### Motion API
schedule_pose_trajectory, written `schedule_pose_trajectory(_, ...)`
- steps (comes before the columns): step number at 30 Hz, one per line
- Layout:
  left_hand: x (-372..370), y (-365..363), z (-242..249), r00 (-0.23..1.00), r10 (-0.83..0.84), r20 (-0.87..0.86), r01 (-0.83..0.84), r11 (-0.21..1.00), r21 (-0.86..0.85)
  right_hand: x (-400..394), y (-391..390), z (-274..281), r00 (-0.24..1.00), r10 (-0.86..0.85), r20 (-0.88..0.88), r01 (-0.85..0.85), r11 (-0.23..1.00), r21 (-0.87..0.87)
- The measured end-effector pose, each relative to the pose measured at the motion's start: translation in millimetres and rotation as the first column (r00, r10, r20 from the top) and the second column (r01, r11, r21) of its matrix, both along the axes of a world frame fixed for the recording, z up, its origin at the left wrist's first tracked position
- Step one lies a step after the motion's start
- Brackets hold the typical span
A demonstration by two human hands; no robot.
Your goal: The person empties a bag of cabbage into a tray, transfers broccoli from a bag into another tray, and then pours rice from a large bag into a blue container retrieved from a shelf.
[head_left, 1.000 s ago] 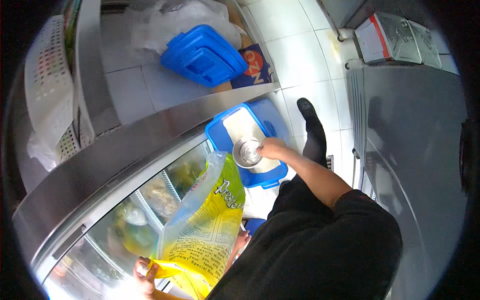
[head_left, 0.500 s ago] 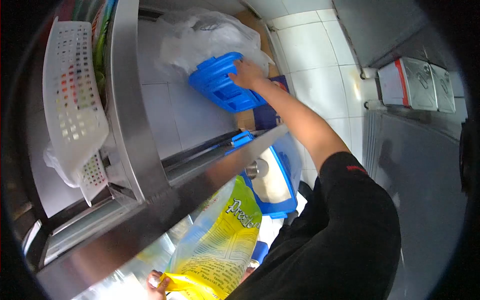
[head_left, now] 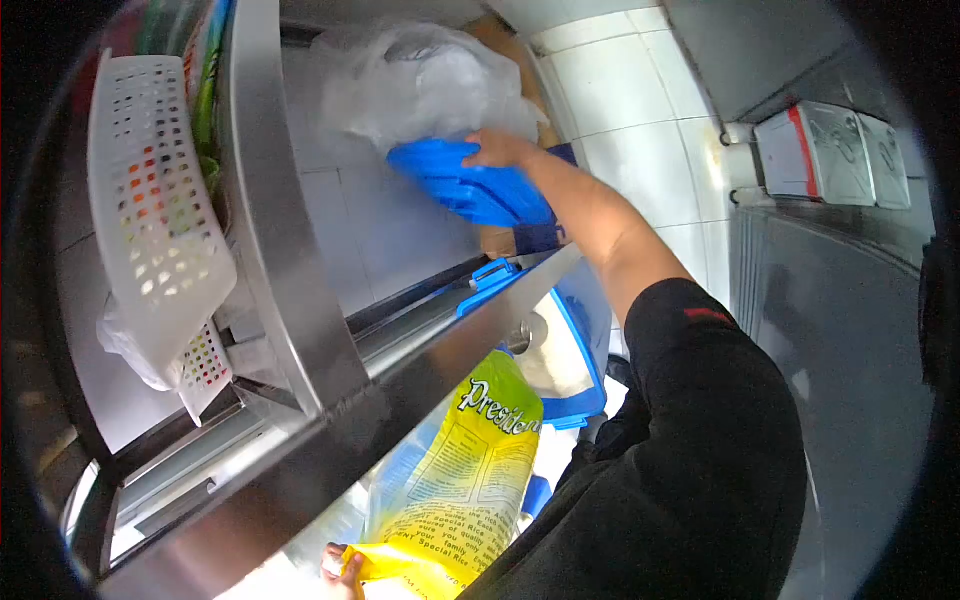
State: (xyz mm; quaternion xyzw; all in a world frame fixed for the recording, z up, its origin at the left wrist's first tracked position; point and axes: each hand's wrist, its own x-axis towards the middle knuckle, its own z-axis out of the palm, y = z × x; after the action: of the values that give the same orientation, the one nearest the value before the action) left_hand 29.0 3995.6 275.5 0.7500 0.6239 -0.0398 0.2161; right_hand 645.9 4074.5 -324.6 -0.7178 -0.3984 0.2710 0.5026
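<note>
My right hand [head_left: 500, 150] reaches out over the steel shelf, its fingers closed on the near edge of a blue plastic lid [head_left: 470, 185]. The lid is tilted and slightly blurred by motion. At the bottom, my left hand [head_left: 343, 568] pinches the yellow corner of a large yellow-green rice bag [head_left: 470, 470] with "President" printed on it. Beyond the bag stands a blue-rimmed bin [head_left: 590, 375] with whitish contents, probably rice, and a metal cup or scoop [head_left: 520, 335] in it. The steel shelf edge hides part of the bin.
A steel shelf frame [head_left: 290, 250] crosses the view. White perforated baskets [head_left: 150, 180] stand at left. A clear plastic bag [head_left: 420, 85] and cardboard [head_left: 500, 45] lie behind the lid. Metal containers [head_left: 840, 155] sit at right, against a tiled wall [head_left: 640, 90].
The blue lid has tilted and shifted a little down and to the right with my right hand. My left hand keeps its pinch on the bag. The whole view has shifted slightly.
</note>
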Motion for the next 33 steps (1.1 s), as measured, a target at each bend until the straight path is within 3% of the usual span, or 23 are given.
schedule_pose_trajectory(1,-6.4,1.6,-1.5,1.0,-0.004,0.015,0.004,1.0,-0.002,-1.9,-10.7,11.9,0.998,-0.054,0.03,0.052,0.997,0.062)
schedule_pose_trajectory(4,-31.1,3.0,-5.5,0.997,-0.023,0.067,0.023,1.0,-0.003,0.7,-50.2,57.1,0.994,0.06,0.092,-0.059,0.998,-0.015)
schedule_pose_trajectory(7,-59.4,8.9,-6.5,0.987,-0.129,0.093,0.128,0.992,0.011,6.0,-122.0,123.8,0.968,0.015,0.249,-0.006,0.999,-0.037)
schedule_pose_trajectory(8,-77.3,13.4,-8.9,0.98,-0.153,0.131,0.149,0.988,0.037,13.5,-136.8,138.1,0.969,0.048,0.244,-0.015,0.99,-0.138)
schedule_pose_trajectory(10,-122.1,16.6,-15.3,0.963,-0.175,0.205,0.159,0.983,0.095,9.7,-193.8,164.4,0.979,-0.12,0.167,0.114,0.993,0.041)
schedule_pose_trajectory(12,-99.1,-23.2,-21.9,0.891,-0.051,0.451,0.029,0.998,0.056,2.9,-246.6,192.7,0.956,-0.211,0.206,0.217,0.976,-0.009)
schedule_pose_trajectory(13,-84.7,-42.3,-26.2,0.826,0.018,0.564,-0.039,0.999,0.026,-7.5,-276.0,205.8,0.957,-0.265,0.119,0.259,0.964,0.066)
schedule_pose_trajectory(15,-94.1,-67.1,-28.0,0.84,0.008,0.543,-0.052,0.997,0.064,-42.9,-334.1,251.8,0.92,-0.334,0.204,0.336,0.941,0.027)
schedule_pose_trajectory(16,-100.4,-71.6,-32.8,0.843,0.01,0.537,-0.059,0.996,0.074,-64.3,-358.2,274.6,0.921,-0.336,0.2,0.324,0.942,0.091)
schedule_pose_trajectory(17,-111.6,-72.5,-33.9,0.865,-0.006,0.501,-0.029,0.998,0.062,-81.5,-377.5,292.7,0.909,-0.326,0.258,0.349,0.936,-0.046)
schedule_pose_trajectory(21,-135.2,-22.0,-43.8,0.909,-0.031,0.415,0.066,0.995,-0.07,-170.6,-390.6,369.7,0.923,-0.248,0.293,0.323,0.914,-0.244)
schedule_pose_trajectory(25,-138.0,-18.6,-57.6,0.911,-0.052,0.408,0.112,0.986,-0.126,-236.8,-408.7,408.6,0.944,-0.228,0.24,0.288,0.922,-0.257)
schedule_pose_trajectory(27,-145.6,-19.3,-60.3,0.905,0.026,0.425,0.06,0.981,-0.186,-262.1,-400.4,432.2,0.964,-0.187,0.191,0.237,0.928,-0.287)
schedule_pose_trajectory(30,-148.9,-21.0,-60.8,0.907,0.09,0.411,0.009,0.972,-0.234,-273.5,-367.9,454.5,0.999,-0.02,0.027,0.027,0.964,-0.264)
schedule_pose_trajectory(33,-135.3,-28.5,-54.9,0.92,0.107,0.377,-0.027,0.977,-0.211,-233.4,-325.8,426.7,0.985,0.143,-0.096,-0.158,0.972,-0.173)
